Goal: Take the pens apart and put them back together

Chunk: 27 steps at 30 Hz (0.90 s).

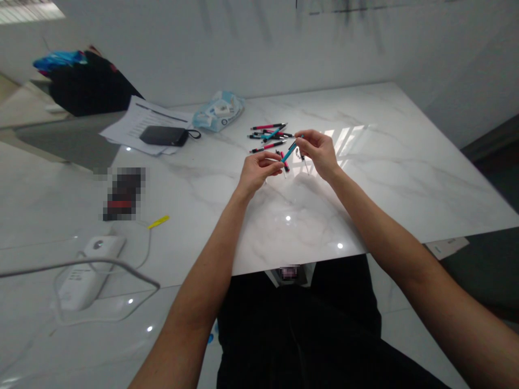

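Observation:
A teal pen (288,152) slants between my hands. My left hand (258,173) grips its lower end, and the fingertips of my right hand (318,154) pinch it near the upper end. A pink and black pen (284,162) lies partly hidden just below the teal barrel, and I cannot tell whether either hand holds it. Beyond my hands, a loose heap of several pink, black and teal pens (267,138) lies on the white marble table (344,205).
Papers (141,125) lie at the table's far left, under a black pouch (163,135). A plastic packet (219,111) sits behind them. A black bag (89,86) stands beyond the table. On a lower marble surface (36,200) are a white corded device (91,273) and a yellow tool (158,221).

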Available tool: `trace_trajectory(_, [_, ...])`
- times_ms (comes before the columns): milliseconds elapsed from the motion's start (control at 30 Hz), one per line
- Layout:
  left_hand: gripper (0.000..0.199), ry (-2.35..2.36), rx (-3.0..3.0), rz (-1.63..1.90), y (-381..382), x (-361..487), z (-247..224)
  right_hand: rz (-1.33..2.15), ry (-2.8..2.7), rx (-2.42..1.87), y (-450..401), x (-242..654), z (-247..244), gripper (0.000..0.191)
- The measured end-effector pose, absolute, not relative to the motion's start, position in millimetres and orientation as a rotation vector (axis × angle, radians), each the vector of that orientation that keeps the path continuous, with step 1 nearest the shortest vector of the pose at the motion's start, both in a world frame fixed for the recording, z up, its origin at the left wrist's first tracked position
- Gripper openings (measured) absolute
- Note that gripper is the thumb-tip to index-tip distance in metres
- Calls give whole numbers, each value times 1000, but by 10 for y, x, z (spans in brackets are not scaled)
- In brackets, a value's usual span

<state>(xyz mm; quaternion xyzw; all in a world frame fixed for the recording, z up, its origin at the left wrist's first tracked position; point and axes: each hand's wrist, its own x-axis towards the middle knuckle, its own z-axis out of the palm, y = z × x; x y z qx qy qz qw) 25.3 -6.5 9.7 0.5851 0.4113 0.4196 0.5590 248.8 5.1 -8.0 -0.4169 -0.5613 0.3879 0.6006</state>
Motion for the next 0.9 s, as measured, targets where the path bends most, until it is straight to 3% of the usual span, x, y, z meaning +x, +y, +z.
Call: trace_trajectory(900, [39,981,1454,1065,-22,250,59,907,-1252,-1019,34,2484,-50,56])
